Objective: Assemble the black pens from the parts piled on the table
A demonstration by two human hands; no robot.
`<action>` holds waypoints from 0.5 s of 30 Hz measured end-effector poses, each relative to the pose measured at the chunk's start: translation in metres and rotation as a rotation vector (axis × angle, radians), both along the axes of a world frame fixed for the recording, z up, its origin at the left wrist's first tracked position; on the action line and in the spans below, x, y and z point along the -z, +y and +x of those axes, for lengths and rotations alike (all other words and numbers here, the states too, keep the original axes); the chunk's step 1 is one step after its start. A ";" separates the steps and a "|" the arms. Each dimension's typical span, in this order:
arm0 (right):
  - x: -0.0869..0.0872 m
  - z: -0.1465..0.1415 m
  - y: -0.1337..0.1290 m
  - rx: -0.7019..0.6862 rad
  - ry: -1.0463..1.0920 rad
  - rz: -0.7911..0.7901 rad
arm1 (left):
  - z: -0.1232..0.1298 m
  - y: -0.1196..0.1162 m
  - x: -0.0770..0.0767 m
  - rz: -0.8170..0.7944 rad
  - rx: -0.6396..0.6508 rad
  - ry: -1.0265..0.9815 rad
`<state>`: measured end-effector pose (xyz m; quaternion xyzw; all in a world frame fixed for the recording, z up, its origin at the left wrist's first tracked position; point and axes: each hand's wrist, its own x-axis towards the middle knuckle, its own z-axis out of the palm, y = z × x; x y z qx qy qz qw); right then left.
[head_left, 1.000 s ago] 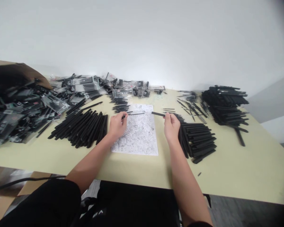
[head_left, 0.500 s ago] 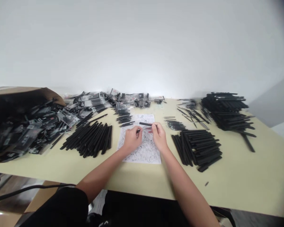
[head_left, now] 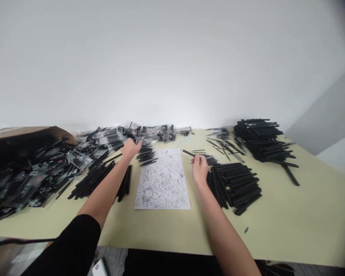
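A paper sheet [head_left: 163,180] covered in scribbles lies in the middle. My left hand [head_left: 130,148] is stretched out at the left, over the near edge of the plastic packets and beside a stack of thin black sticks [head_left: 146,154]; its thumb stands apart from the fingers, and nothing shows in its grasp. Right of the paper, my right hand [head_left: 200,167] pinches a slim black pen part [head_left: 188,153] that points up to the left. Close by that hand are thin dark refills [head_left: 211,160] and a pile of black pens [head_left: 237,184].
Black pens [head_left: 94,178] lie under my left forearm. A brown bag [head_left: 57,132] spills packets [head_left: 31,184] at the far left. More packets [head_left: 151,134] line the wall. A tall pen stack [head_left: 258,140] stands back right; a small dark piece [head_left: 246,230] lies front right.
My left hand has moved away from my right hand, out to the left and off the paper. My right hand has shifted a little to the right with the black pen part, uncovering the sheet.
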<state>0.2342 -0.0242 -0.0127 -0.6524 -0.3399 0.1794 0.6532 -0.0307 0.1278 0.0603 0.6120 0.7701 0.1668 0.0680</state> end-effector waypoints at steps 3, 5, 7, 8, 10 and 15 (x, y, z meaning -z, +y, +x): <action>0.000 0.003 0.001 0.030 -0.035 -0.037 | -0.012 0.025 -0.001 -0.065 -0.033 0.027; -0.001 0.004 0.001 0.036 -0.041 -0.054 | -0.012 0.035 0.002 -0.085 -0.032 0.038; 0.000 0.005 0.002 0.050 -0.042 -0.069 | -0.010 0.043 0.008 -0.096 -0.019 0.039; 0.000 0.006 0.002 0.057 -0.043 -0.076 | -0.008 0.047 0.010 -0.096 -0.014 0.038; 0.001 0.007 0.003 0.069 -0.043 -0.085 | -0.006 0.054 0.014 -0.090 -0.010 0.028; 0.004 0.008 0.004 0.078 -0.048 -0.083 | -0.005 0.073 0.014 -0.039 0.002 -0.050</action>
